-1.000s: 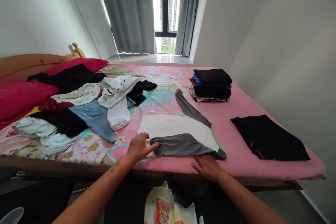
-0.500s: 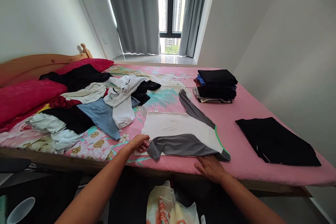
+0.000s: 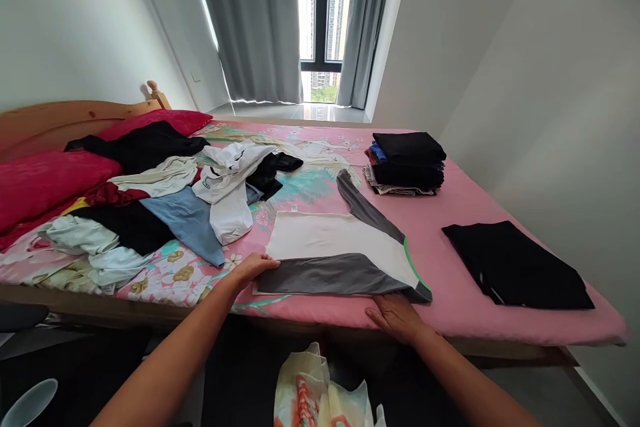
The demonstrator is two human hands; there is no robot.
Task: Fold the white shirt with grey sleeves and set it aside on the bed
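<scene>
A white shirt with grey sleeves and a green seam (image 3: 340, 250) lies flat at the near edge of the pink bed (image 3: 450, 203). One grey sleeve is laid flat across its near side; the other stretches away toward the window. My left hand (image 3: 250, 268) presses on the shirt's near left corner, at the end of the folded sleeve. My right hand (image 3: 395, 315) lies palm down on the bed edge, touching the shirt's near right side.
A heap of unfolded clothes (image 3: 160, 200) covers the left of the bed, beside red pillows (image 3: 45, 180). A stack of folded clothes (image 3: 406, 163) sits at the far right. A folded black garment (image 3: 515, 265) lies near right. A patterned bag (image 3: 320, 393) is below between my arms.
My left hand has pulled the grey sleeve out to the left and smoothed it flat across the shirt's near side. My right hand has stayed in place.
</scene>
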